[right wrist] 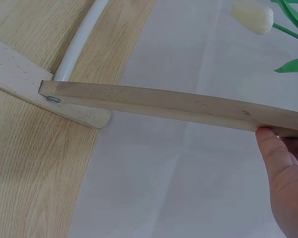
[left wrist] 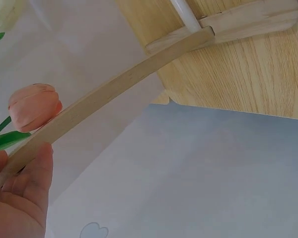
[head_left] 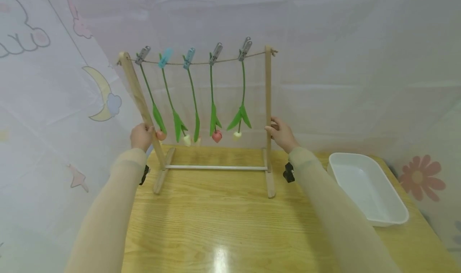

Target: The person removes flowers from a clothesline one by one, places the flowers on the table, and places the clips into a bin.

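Observation:
A wooden rack (head_left: 268,105) stands on the table with a twine line tied between its two posts. Upside down from the twine hang several artificial tulips (head_left: 217,136), each held by a grey or blue clothespin (head_left: 189,58). My left hand (head_left: 141,137) grips the left post low down, beside a peach tulip (left wrist: 35,106). On the other side, my right hand (head_left: 282,133) pinches the right post (right wrist: 179,105) at about the same height, thumb at the front. A cream tulip (right wrist: 253,17) hangs near that post.
A white plastic tub (head_left: 367,189) sits at the table's right side. The rack's white crossbar (head_left: 216,167) runs low between its wooden feet, near the table's (head_left: 216,209) back edge. Behind it hangs a pale printed cloth (head_left: 342,65).

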